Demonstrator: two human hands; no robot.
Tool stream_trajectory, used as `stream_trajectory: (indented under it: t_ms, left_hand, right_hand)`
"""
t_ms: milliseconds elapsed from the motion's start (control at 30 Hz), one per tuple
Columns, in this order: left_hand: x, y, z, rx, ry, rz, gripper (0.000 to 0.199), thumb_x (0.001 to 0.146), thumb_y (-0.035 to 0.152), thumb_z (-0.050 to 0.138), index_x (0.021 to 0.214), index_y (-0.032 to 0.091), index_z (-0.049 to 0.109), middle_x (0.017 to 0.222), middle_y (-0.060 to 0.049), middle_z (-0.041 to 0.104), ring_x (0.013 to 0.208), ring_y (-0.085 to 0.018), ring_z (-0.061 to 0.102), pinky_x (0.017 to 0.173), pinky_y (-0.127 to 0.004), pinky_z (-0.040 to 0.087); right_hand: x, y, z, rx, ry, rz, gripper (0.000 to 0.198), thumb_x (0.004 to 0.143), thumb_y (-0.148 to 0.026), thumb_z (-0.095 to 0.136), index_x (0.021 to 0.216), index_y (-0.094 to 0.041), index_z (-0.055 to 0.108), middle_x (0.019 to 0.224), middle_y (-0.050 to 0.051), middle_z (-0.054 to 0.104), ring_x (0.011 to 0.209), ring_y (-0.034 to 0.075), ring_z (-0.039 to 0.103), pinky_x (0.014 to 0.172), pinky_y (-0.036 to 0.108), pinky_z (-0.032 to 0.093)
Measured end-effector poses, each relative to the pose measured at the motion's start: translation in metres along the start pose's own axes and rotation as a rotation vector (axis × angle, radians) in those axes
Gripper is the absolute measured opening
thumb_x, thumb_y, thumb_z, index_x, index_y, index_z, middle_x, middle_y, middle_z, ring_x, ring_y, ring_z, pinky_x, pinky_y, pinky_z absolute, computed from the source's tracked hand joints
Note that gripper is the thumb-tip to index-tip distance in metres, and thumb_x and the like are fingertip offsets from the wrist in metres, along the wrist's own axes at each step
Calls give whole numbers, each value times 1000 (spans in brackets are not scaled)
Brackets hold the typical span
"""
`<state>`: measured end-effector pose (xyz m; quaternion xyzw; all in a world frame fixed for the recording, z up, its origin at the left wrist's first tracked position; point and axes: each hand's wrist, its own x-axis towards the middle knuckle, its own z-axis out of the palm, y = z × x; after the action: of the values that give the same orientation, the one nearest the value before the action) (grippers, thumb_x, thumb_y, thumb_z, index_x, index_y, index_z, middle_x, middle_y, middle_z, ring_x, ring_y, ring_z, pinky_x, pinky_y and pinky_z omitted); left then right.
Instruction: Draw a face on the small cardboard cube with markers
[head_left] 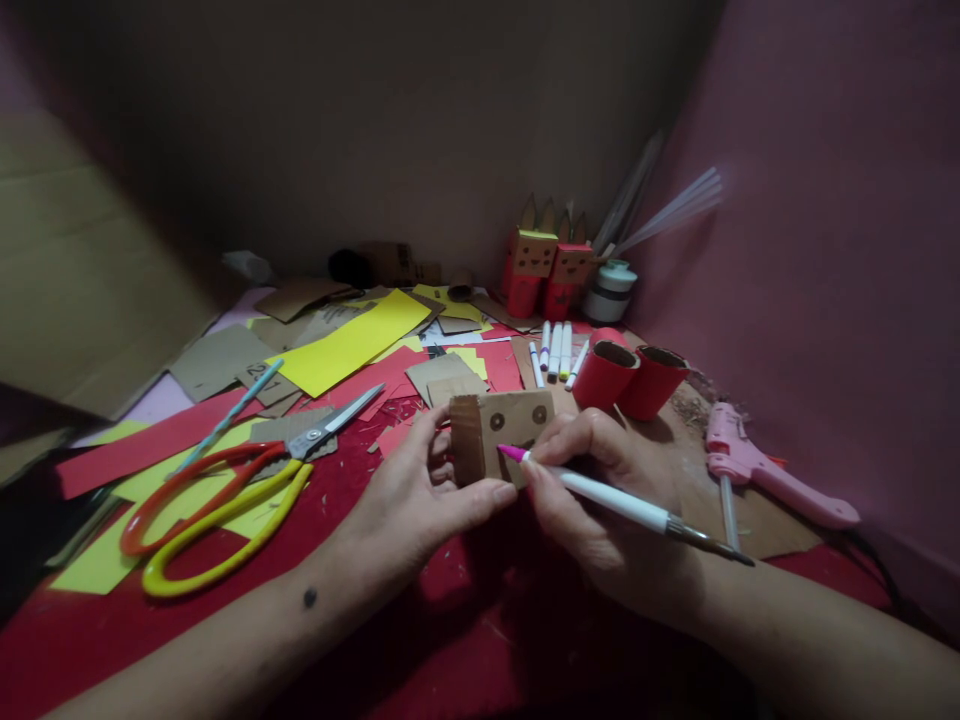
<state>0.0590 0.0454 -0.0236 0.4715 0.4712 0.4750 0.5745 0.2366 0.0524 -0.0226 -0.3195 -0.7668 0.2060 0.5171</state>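
Observation:
My left hand (427,490) is closed around the left side and lower edge of a small cardboard box (469,440). Two dark round eyes and a short mouth line are drawn on its face. In my right hand (600,490) is a white marker (615,498) with a magenta tip at one end and a dark, brush-like point at the other. That magenta end is at the box's front, below the left eye; whether it touches I cannot tell. Part of the box's right side is hidden behind my right fingers.
Scissors (311,440) with red and yellow handles lie left, on paper scraps (345,345). Red cardboard tubes (606,375) and several markers (555,350) are beyond my right hand. A pink glue gun (772,475) lies right. Two red box-headed figures (534,260) stand at the back, beside a jar (611,292).

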Motion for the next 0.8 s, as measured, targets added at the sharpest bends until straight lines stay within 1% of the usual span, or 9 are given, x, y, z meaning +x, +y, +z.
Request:
stream_trajectory:
  t_ms: [167, 300, 367, 467, 533, 700, 800]
  left_hand:
    - [1, -1, -2, 15, -24, -7, 81, 65, 28, 88, 135, 20, 48, 128, -13, 72, 115, -32, 70, 98, -41, 58]
    - [1, -1, -3, 0, -56, -1, 80, 67, 28, 88, 135, 20, 46, 129, -13, 71, 115, -30, 71, 97, -38, 58]
    - [1, 0, -2, -10, -45, -7, 80, 67, 27, 88, 134, 20, 46, 129, -13, 72, 113, -29, 72, 96, -37, 59]
    - [1, 0, -1, -7, -29, -6, 78, 66, 27, 89, 132, 20, 47, 128, -13, 72, 113, -29, 72, 94, -35, 59]
    - [1, -1, -1, -14, -47, 5, 78, 66, 26, 89, 132, 20, 47, 127, -13, 72, 112, -29, 72, 93, -35, 60]
    - [1, -1, -1, -32, -37, -2, 77, 66, 24, 88, 131, 20, 47, 125, -12, 73, 111, -29, 72, 94, -36, 59]
    - [1, -1, -1, -39, -63, 4, 76, 64, 18, 88, 129, 21, 48, 125, -10, 74, 111, -28, 73, 91, -33, 60]
  right_hand:
    - [0, 0, -1, -2, 3, -13, 13, 86, -13, 57, 80, -22, 49, 69, 1, 60, 51, 9, 49, 46, 23, 40]
    - [-1, 0, -2, -9, -24, -13, 14, 85, -12, 57, 79, -21, 49, 68, 2, 61, 51, 10, 49, 47, 23, 41]
    - [-1, 0, -2, 4, -26, -19, 14, 85, -13, 57, 78, -22, 49, 67, 1, 60, 51, 9, 48, 47, 23, 41]
    - [-1, 0, -3, 18, -37, -33, 13, 85, -13, 57, 78, -21, 49, 67, 1, 59, 52, 10, 49, 49, 24, 42]
    - [0, -1, -2, 6, -53, -37, 13, 85, -12, 57, 79, -21, 50, 67, 1, 60, 53, 10, 51, 49, 23, 43]
    - [1, 0, 1, 32, -38, -25, 14, 86, -12, 57, 79, -21, 50, 68, 1, 61, 52, 9, 51, 49, 23, 44]
    - [0, 2, 3, 35, -33, -31, 14, 86, -13, 58, 79, -22, 51, 70, 1, 62, 55, 11, 54, 50, 24, 45]
